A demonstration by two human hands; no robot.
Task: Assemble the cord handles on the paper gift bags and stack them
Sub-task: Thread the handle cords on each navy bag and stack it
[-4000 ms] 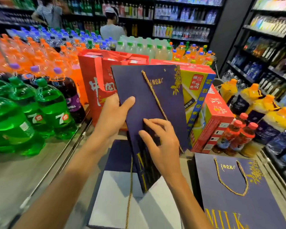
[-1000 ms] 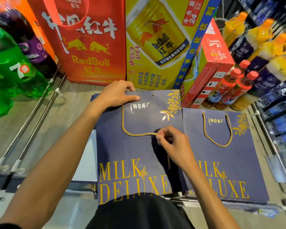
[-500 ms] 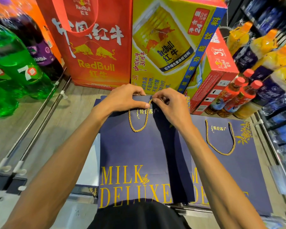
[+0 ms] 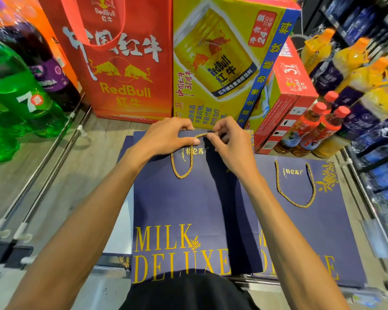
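A flat navy gift bag printed "MILK DELUXE" lies in front of me on the floor. A gold cord hangs in a short loop from its top edge. My left hand grips the bag's top edge with the thumb pressing the cord. My right hand pinches the cord's free end at the top edge, near the bag's right hole. A second navy bag lies flat to the right, with a full gold cord handle fitted.
More navy bags lie under the first bag. A red Red Bull bag and yellow Red Bull carton stand just behind. Green soda bottles are at left, red-capped bottles and orange-capped bottles at right. Metal rails run along the left.
Four seconds ago I held the bag upright; it now lies flat. My right hand carried the cord end from mid-bag up to the top edge, shortening the loop.
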